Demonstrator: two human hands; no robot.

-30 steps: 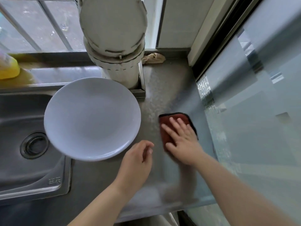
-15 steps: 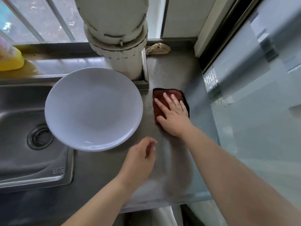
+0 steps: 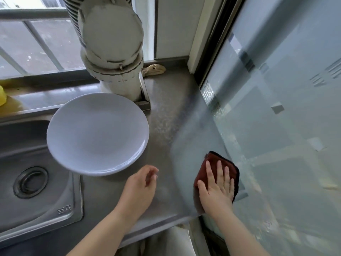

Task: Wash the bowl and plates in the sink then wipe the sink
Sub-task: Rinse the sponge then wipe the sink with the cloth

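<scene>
A white plate (image 3: 97, 133) sits on the steel counter, overhanging the right rim of the sink (image 3: 70, 209). My right hand (image 3: 217, 187) lies flat with straight fingers on a dark red cloth (image 3: 203, 169), pressing it onto the counter near the front right edge. My left hand (image 3: 138, 189) hovers above the counter just right of the plate, fingers loosely curled, holding nothing. The sink drain (image 3: 31, 182) shows at the left.
A thick white pipe (image 3: 114, 58) rises from the counter behind the plate. A frosted glass panel (image 3: 276, 126) bounds the counter on the right. A crumpled beige rag (image 3: 154, 69) lies in the back corner. Something yellow (image 3: 2, 95) sits on the window ledge.
My right hand has slid the red cloth back from beside the pipe toward the front right of the counter. My left hand and the plate have barely moved.
</scene>
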